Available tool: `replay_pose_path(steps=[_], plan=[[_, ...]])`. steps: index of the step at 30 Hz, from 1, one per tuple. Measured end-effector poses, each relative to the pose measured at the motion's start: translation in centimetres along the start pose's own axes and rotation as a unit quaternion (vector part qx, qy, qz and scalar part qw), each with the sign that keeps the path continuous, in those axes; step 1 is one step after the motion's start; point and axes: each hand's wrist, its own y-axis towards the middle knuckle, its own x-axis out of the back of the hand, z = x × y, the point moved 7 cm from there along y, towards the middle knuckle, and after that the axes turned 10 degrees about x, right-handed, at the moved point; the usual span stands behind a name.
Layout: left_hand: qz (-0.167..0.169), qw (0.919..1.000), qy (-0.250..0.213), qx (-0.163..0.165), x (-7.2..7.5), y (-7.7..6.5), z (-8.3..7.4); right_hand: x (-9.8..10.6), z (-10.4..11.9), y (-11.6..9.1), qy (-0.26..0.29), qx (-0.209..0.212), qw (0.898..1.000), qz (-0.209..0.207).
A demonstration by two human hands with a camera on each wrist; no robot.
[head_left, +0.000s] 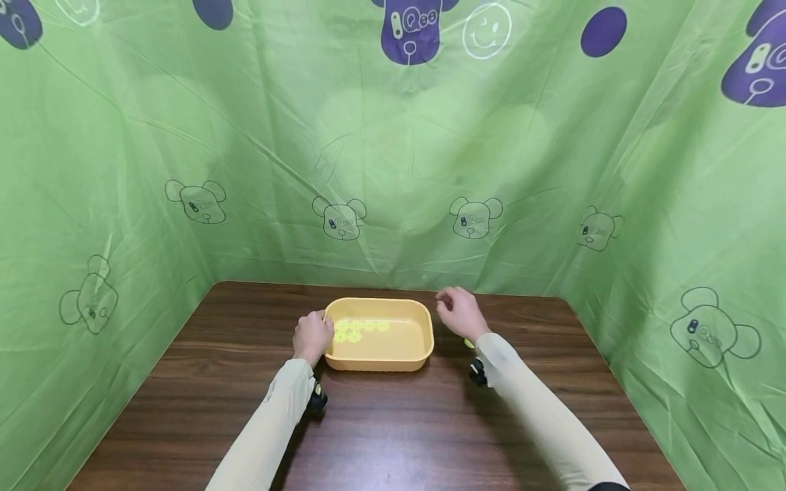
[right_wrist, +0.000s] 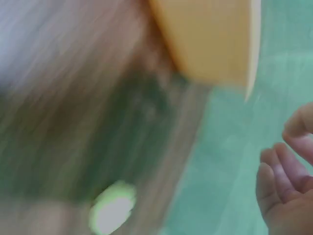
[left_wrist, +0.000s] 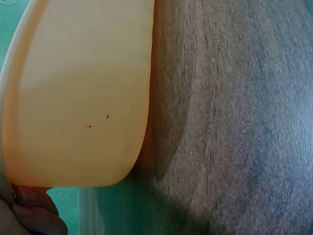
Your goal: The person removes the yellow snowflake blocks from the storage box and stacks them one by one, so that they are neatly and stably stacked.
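Note:
A yellow plastic basin [head_left: 377, 363] stands on the table, and several bright yellow flower shapes [head_left: 351, 330] show on the left part of its floor. My left hand [head_left: 313, 335] grips the basin's left rim; its curled fingers [left_wrist: 36, 210] appear at the lower corner of the left wrist view. To the right of the basin, and apart from it, my right hand [head_left: 462, 314] is raised with bent, parted fingers [right_wrist: 268, 188] and nothing between them. A yellow-green piece [head_left: 469, 343], partly hidden by the right wrist in the head view, lies on the table below; in the right wrist view it is blurred.
The dark wooden table [head_left: 393, 429] has rounded far corners. Green cloth [head_left: 393, 157] printed with bear faces hangs behind it and along both sides. Each wrist carries a small black camera [head_left: 477, 373].

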Motion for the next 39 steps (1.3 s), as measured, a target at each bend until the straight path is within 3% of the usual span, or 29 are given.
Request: replay_pose_path(steps=[2,4,8,12,18,22,31,39], plan=[[-0.001,1.0,-0.002,0.002,0.0,0.0,0.0,-0.6,2.4,1.2,0.0,0.031,1.0,-0.002],[-0.004,1.0,-0.004,0.003,0.1,0.0,0.0,-1.7,4.7,2.1,0.003,0.051,0.998,0.026],[-0.003,1.0,-0.006,0.006,0.1,-0.2,0.1,-5.6,8.2,2.9,-0.005,0.077,0.987,0.143],[0.0,1.0,-0.003,0.009,0.0,-0.4,0.2,-9.7,9.7,2.4,-0.022,0.076,0.964,0.254],[0.0,1.0,-0.004,0.006,-0.1,-0.6,0.1,-13.3,10.0,1.1,-0.053,0.071,0.935,0.343],[-0.003,1.0,-0.003,0.004,-0.1,-0.4,0.2,-13.8,10.0,1.0,-0.053,0.066,0.929,0.361],[-0.013,0.9999,-0.006,0.001,0.2,-0.4,0.1,-12.5,9.6,1.0,-0.083,0.069,0.925,0.365],[-0.006,1.0,-0.003,0.002,0.1,-0.8,0.1,-11.8,9.3,0.8,-0.104,0.068,0.928,0.352]])
